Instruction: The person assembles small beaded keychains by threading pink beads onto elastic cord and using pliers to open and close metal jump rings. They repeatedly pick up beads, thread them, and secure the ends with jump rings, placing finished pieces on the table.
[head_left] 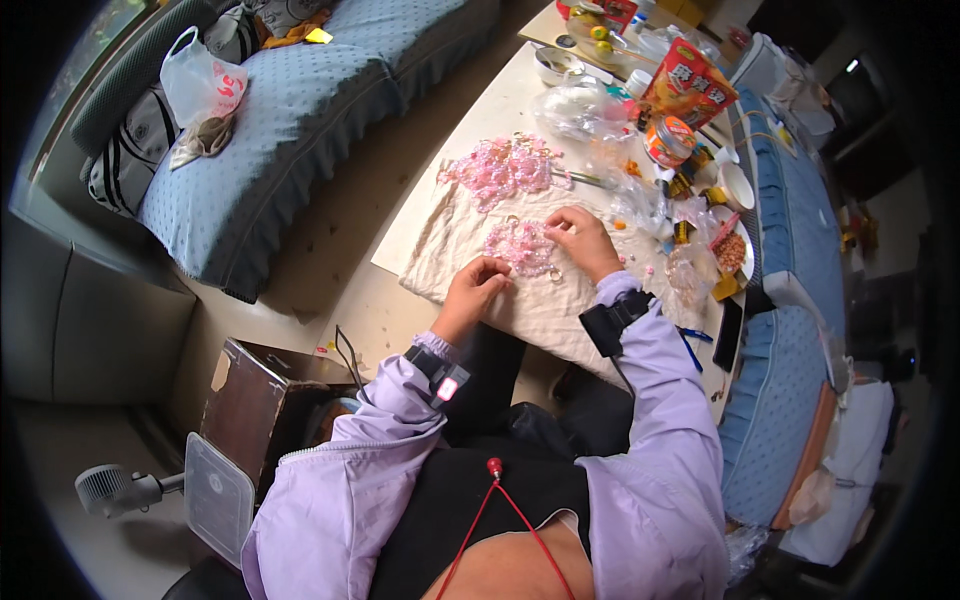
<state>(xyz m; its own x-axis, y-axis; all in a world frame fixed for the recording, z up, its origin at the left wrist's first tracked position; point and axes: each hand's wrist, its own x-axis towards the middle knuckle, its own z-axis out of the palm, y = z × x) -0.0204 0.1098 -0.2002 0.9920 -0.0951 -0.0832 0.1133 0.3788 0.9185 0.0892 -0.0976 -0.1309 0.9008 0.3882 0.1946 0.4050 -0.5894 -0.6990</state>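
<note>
On a cream cloth [440, 250] lies a small heap of pink and clear bead strands [522, 248] with gold-coloured rings among them. My left hand [476, 292] is at the heap's near left edge, thumb and fingers drawn together on beads there. At its upper right edge, my right hand [586, 243] pinches another part of the beads. The exact bit between each set of fingertips is too small to make out. Farther back on the cloth rests a larger heap of similar pink bead strands [503, 172], also with rings.
Right of the cloth, the table holds clear plastic bags [580, 110], an orange-lidded jar [669, 142], a red snack pouch [690, 85], a white cup [735, 187], a plate of nuts [733, 252] and a black phone [729, 333]. Blue-covered sofas [320, 110] flank it. A brown box [250, 410] stands near left.
</note>
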